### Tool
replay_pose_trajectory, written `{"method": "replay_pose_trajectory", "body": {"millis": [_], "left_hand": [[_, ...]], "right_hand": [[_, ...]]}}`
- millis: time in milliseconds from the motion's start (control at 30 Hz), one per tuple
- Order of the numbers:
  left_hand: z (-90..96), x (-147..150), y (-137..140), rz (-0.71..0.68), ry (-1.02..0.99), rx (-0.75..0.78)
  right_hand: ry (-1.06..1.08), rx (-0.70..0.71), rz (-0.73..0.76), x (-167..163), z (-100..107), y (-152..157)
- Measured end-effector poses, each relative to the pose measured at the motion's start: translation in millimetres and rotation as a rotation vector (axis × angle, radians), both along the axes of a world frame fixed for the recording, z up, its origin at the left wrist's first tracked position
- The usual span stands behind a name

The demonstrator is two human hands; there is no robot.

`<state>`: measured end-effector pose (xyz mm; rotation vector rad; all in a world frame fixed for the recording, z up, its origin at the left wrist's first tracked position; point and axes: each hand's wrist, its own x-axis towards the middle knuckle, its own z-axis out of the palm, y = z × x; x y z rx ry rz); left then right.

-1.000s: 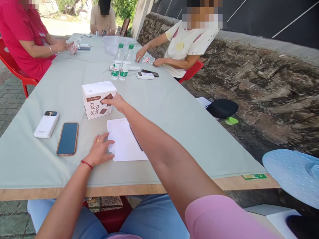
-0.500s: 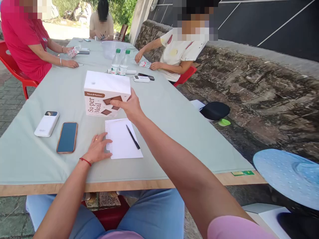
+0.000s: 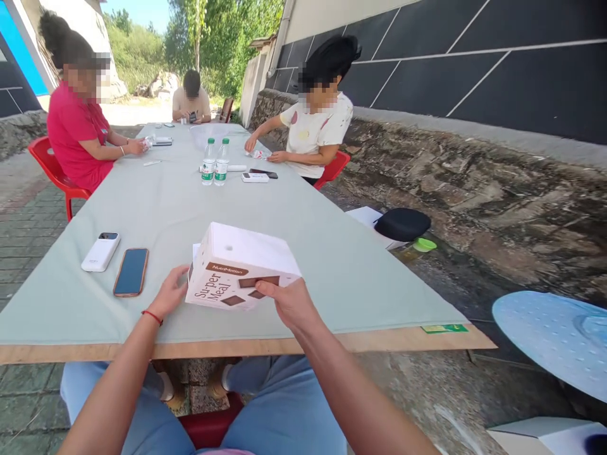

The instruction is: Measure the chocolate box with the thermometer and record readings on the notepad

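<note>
A white carton point(image 3: 241, 268) printed "NutriMotion Su-per Meal" is tilted over the near part of the table. My right hand point(image 3: 291, 303) grips its right end, thumb on the printed front and the other fingers hidden behind. Beside the carton's left end is my left hand point(image 3: 171, 294), wearing a red bracelet, fingers stretched and slightly curved. Its fingertips meet the carton's edge; whether they press on it is unclear. A sliver of white paper point(image 3: 195, 251) shows behind the carton, which covers the rest. The pen is hidden from view.
Left of my hands lie a phone point(image 3: 131, 272) and a white power bank point(image 3: 100, 251). Two water bottles point(image 3: 215, 163) stand farther along, near another white device point(image 3: 255, 177). Three other people sit around the table. A blue hat point(image 3: 554, 335) is at the right.
My right hand has brought the carton nearer and to the right, tilting it over the paper and pen. My left hand has shifted slightly left, up against the carton's left end. The view has risen.
</note>
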<state>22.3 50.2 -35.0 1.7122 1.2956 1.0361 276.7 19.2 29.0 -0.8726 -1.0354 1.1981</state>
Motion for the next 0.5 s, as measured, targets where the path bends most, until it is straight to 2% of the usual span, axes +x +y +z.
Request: {"method": "replay_pose_trajectory", "body": {"millis": [33,100,133,200,300,400,433,467,500], "left_hand": [[5.0,0.5,-10.5,0.000,-0.198,-0.103],[16.4,2.5,-33.9,-0.143,-0.468,-0.247],[22.0,3.8,-45.4,-0.206,-0.497,-0.269],[30.7,6.0,-65.3,-0.204,-0.453,-0.253],[32.7,8.2,-85.0,-0.123,-0.315,-0.278],[22.8,9.0,-95.3,-0.006,-0.387,-0.329],[18.8,8.9,-97.4,0.050,-0.453,-0.339],[15.3,8.6,-98.8,0.104,-0.518,-0.351],[12.6,8.0,-99.5,0.151,-0.580,-0.363]], "right_hand": [[0.001,-0.026,0.026,1.3,-1.3,-5.4],[0.003,-0.073,0.091,1.8,-3.4,-14.1],[0.006,-0.093,0.122,0.9,-4.4,-17.8],[0.005,-0.129,0.158,-2.6,-7.1,-24.0],[-0.092,-0.171,0.203,-7.3,-14.4,-26.8],[-0.304,-0.105,0.276,-1.6,-27.9,-9.9],[-0.401,-0.071,0.252,3.9,-34.3,0.9],[-0.522,-0.064,0.149,11.3,-41.7,13.4],[-0.693,-0.091,-0.034,20.1,-50.0,26.6]]}}
